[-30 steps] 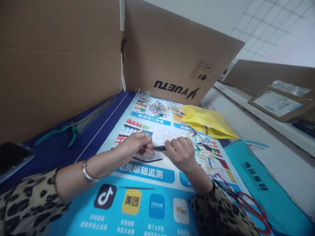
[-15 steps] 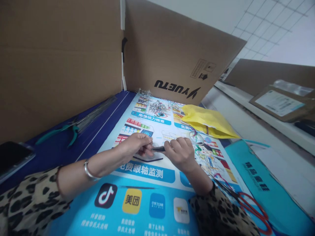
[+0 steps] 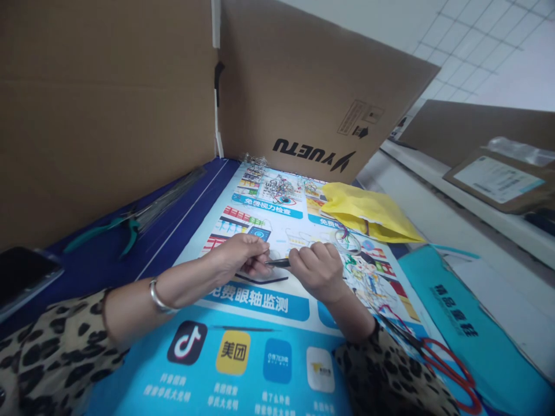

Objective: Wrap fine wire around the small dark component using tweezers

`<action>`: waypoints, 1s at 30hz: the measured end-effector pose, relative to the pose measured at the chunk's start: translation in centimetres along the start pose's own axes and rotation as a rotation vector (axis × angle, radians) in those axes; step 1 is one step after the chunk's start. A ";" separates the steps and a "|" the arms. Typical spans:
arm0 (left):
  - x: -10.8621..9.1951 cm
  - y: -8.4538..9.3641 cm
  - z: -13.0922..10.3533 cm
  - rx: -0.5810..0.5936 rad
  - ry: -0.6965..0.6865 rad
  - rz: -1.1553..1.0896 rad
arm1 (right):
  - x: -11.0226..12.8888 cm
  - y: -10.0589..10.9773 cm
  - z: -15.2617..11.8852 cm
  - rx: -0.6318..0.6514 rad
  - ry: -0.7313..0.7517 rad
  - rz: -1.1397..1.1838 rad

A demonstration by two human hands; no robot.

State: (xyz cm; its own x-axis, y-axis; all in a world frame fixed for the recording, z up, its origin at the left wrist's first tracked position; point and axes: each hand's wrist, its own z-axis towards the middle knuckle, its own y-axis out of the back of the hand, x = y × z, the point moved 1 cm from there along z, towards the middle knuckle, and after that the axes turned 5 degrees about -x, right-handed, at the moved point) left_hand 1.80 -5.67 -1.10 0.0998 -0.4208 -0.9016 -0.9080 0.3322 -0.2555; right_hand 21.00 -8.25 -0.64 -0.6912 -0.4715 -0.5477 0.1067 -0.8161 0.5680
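My right hand is closed round a dark, narrow-tipped tool, whose tip points left. That tip reaches the fingers of my left hand, which are pinched together; whatever lies between them is too small to name. A silver bangle sits on my left wrist. Both hands are over the middle of a printed blue and white poster sheet. A thin dark rod lies on the sheet nearer to me.
Green-handled pliers and thin wires lie left, near a phone. Red-handled scissors, a teal packet and a yellow bag are at right. Tangled wire lies farther back, before a cardboard wall.
The view has shifted very slightly. Both hands and the dark tool keep nearly the same position and grip.
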 end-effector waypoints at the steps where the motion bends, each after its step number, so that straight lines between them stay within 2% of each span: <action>1: 0.0 0.0 0.0 -0.004 -0.010 0.003 | 0.0 0.0 0.0 0.001 0.000 -0.006; 9: -0.7 0.2 0.0 -0.054 -0.096 0.152 | 0.5 -0.3 0.2 0.020 -0.036 0.024; 17: -1.6 0.1 -0.2 -0.063 -0.276 0.418 | 0.8 -0.3 0.8 0.109 -0.074 0.131; 22: -1.9 0.4 -0.6 -0.029 -0.432 0.638 | 1.1 -0.2 0.9 0.220 -0.116 0.211; 30: -2.3 0.6 -0.8 0.021 -0.572 0.882 | 1.1 0.3 1.7 0.479 -0.234 0.322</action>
State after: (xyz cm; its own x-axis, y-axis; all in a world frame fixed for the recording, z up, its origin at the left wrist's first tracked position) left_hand 0.67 -5.19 1.14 -0.4112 0.4367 -0.8001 -0.7458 0.3436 0.5707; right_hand 19.05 -8.50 -0.04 -0.8218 -0.5390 -0.1846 0.0409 -0.3789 0.9245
